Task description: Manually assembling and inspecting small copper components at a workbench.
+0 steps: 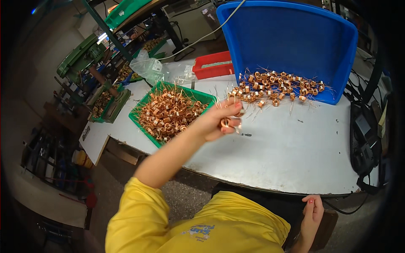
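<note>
My left hand (219, 120) reaches over the table between the green tray and the blue bin. Its fingers are closed around a few small copper wire coils (225, 122), whose thin leads stick out past the fingertips. Below and left of that hand, the green tray (205, 98) holds a heap of similar copper coils (166, 111). More loose coils (276, 86) lie in and spill from the mouth of the tipped blue bin (291, 42). My right hand (312, 209) hangs at the table's front edge with curled fingers, and nothing shows in it.
A red tray (214, 65) and clear plastic bags (158, 69) are at the back. A green drill press (84, 57) stands at the left beside another green tray of coils (101, 104). On the right edge lies a black device with cables (363, 141). A white cable hangs across the back.
</note>
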Demonstrator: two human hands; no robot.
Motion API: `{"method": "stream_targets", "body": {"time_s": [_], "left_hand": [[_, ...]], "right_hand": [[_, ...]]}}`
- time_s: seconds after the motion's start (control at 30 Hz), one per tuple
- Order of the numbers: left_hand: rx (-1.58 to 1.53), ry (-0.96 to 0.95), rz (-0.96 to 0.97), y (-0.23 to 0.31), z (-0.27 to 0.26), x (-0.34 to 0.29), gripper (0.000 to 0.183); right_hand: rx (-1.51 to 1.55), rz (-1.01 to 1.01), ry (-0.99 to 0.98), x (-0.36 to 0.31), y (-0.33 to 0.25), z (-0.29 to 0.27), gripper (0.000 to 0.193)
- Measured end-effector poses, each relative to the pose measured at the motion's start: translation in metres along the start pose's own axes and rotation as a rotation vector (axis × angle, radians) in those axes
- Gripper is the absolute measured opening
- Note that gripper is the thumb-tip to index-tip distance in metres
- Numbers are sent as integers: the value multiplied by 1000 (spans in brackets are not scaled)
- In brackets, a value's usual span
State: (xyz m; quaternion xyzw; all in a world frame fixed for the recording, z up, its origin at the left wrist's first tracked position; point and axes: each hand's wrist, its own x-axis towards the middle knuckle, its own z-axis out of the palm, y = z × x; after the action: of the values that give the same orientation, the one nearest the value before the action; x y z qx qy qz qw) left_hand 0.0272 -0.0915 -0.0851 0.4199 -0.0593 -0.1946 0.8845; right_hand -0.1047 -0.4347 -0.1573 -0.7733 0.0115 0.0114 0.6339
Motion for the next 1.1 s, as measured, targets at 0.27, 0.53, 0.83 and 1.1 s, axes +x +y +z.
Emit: {"method": "stream_targets", "body": {"time_s": [0.27, 0.53, 0.83, 1.1], "left_hand": [[-702, -53, -104, -136, 73, -17, 20], [-610, 103, -175, -143, 99, -26, 27], [-595, -15, -298, -173, 95, -32, 31], [-654, -60, -354, -186, 89, -34, 37]], "right_hand": [[-97, -67, -66, -6, -25, 3, 14], [-62, -25, -59, -4, -31, -2, 15], [227, -273, -97, 12, -13, 21, 48], [306, -373, -176, 13, -9, 28, 69]]}}
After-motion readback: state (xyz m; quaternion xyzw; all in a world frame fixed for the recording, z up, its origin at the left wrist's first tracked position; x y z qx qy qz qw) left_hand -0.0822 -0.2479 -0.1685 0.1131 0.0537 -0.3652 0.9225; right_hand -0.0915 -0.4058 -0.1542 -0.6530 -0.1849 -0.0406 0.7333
